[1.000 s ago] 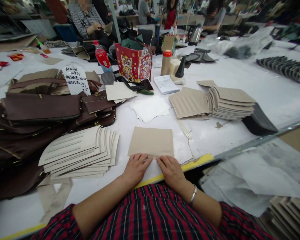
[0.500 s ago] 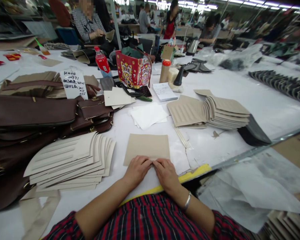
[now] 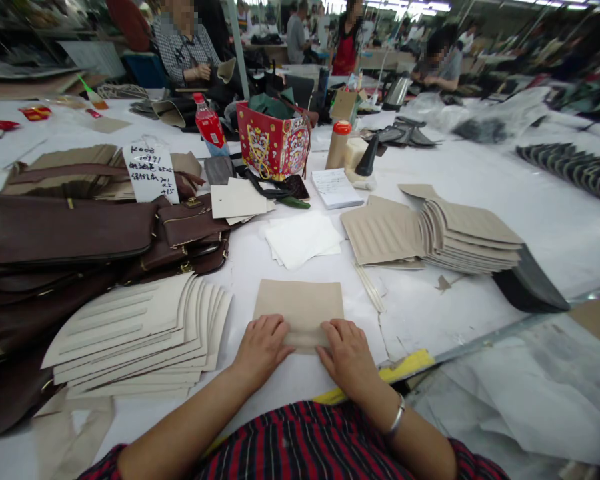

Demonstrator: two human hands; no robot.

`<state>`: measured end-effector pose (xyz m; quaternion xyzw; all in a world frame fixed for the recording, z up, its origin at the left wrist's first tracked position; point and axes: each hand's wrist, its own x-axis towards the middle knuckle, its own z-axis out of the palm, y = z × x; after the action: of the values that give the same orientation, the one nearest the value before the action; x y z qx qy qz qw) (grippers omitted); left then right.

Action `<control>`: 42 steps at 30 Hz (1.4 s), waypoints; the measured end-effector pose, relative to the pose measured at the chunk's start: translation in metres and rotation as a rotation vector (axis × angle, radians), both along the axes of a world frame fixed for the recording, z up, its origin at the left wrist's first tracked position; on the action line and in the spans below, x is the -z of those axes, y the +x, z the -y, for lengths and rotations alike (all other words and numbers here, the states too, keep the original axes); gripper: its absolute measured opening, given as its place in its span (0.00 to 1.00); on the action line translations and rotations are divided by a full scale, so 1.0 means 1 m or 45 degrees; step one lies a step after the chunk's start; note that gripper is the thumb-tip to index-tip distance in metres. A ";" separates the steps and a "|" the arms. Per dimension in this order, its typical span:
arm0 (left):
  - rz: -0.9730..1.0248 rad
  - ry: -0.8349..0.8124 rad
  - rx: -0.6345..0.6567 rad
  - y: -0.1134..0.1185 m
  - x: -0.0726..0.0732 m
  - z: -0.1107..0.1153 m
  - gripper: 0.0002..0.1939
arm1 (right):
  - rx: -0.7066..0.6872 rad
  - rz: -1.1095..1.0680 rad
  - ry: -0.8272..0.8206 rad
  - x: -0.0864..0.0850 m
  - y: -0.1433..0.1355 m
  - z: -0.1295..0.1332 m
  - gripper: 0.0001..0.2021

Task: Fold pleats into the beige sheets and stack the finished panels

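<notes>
A flat beige fabric panel (image 3: 300,300) lies on the white table in front of me. At its near left corner, my left hand (image 3: 264,343) has its fingers curled on top and the thumb by the near edge. My right hand (image 3: 347,350) grips the near right corner in the same way, with a silver bangle on the wrist. Between the hands the near strip of the panel shows a crease, and both near corners are hidden under my fingers.
Left: a fanned stack of pale panels (image 3: 135,333) beside brown leather bags (image 3: 70,233). Beyond my panel: white paper sheets (image 3: 303,239), a notepad (image 3: 335,188) and a red box (image 3: 267,140). Right: fanned beige panels (image 3: 470,233) and thin strips (image 3: 370,288). Other people sit farther back.
My hands have slid apart from the middle of the panel's near edge towards its two corners. The view has shifted slightly.
</notes>
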<state>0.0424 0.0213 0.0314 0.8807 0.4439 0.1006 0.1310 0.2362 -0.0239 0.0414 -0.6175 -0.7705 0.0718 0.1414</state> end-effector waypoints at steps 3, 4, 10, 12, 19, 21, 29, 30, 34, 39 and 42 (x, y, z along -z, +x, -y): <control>0.132 -0.003 0.128 0.006 0.006 -0.006 0.14 | -0.151 -0.089 0.010 0.003 -0.001 -0.008 0.15; 0.157 -0.010 0.103 0.005 0.009 -0.008 0.13 | -0.155 -0.114 0.002 0.005 0.000 -0.010 0.13; 0.012 0.065 -0.206 -0.001 0.009 -0.012 0.16 | -0.001 -0.038 -0.010 0.007 0.004 -0.014 0.10; 0.010 0.142 -0.152 0.005 0.008 -0.015 0.13 | -0.032 -0.033 0.016 0.009 -0.001 -0.018 0.13; 0.007 0.167 -0.163 0.007 0.012 -0.022 0.12 | 0.046 -0.005 0.038 0.016 0.002 -0.029 0.11; -0.046 0.172 -0.257 0.005 0.011 -0.024 0.12 | 0.103 0.042 0.019 0.013 0.005 -0.033 0.10; 0.024 0.207 -0.067 0.022 0.015 -0.041 0.11 | -0.017 -0.044 0.077 0.018 0.000 -0.054 0.11; -0.013 0.197 -0.143 0.020 0.014 -0.042 0.12 | 0.031 -0.019 0.057 0.017 0.002 -0.055 0.10; -0.103 0.228 -0.316 0.017 0.010 -0.047 0.10 | 0.110 0.031 0.028 0.009 0.007 -0.063 0.08; 0.099 0.317 -0.019 0.032 0.021 -0.053 0.15 | -0.097 -0.107 0.052 0.016 -0.003 -0.078 0.13; 0.113 0.309 -0.002 0.034 0.025 -0.056 0.16 | -0.100 -0.129 0.022 0.020 -0.006 -0.082 0.14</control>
<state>0.0764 0.0771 0.0063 0.8845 0.4228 0.1926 0.0428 0.2305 0.0578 0.0215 -0.5812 -0.7865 0.1017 0.1825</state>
